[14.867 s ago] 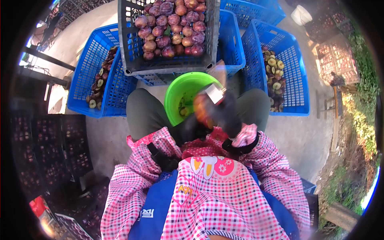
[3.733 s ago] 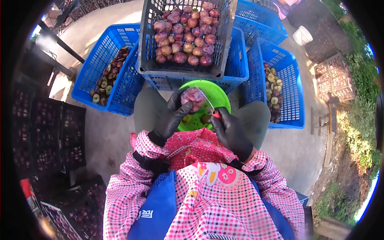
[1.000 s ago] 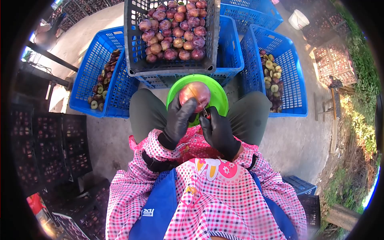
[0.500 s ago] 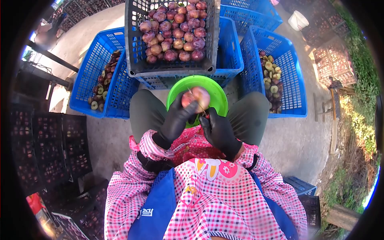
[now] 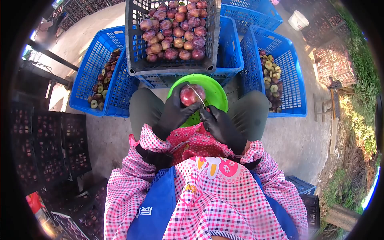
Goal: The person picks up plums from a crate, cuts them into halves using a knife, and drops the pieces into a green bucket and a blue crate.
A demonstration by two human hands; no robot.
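My left hand (image 5: 175, 114), in a black glove, is closed around a dark red plum (image 5: 191, 96). The black-gloved right hand (image 5: 222, 127) grips a small knife (image 5: 197, 95) by its handle, mostly hidden in the fingers. Its thin, slightly curved blade lies across the plum's upper right side. Both hands are over a bright green basin (image 5: 219, 91) between my knees. Some dark bits show inside the basin under the hands.
A black crate (image 5: 172, 70) of whole plums rests on a blue crate (image 5: 232, 60) ahead. Blue crates with cut plums stand at left (image 5: 86, 86) and right (image 5: 294, 88). Dark stacked crates (image 5: 50, 140) are at far left. A white bucket (image 5: 298, 21) stands back right.
The plum has turned from a paler side to a redder one and sits slightly lower. The knife blade now shows plainly across it; my right hand has shifted slightly right.
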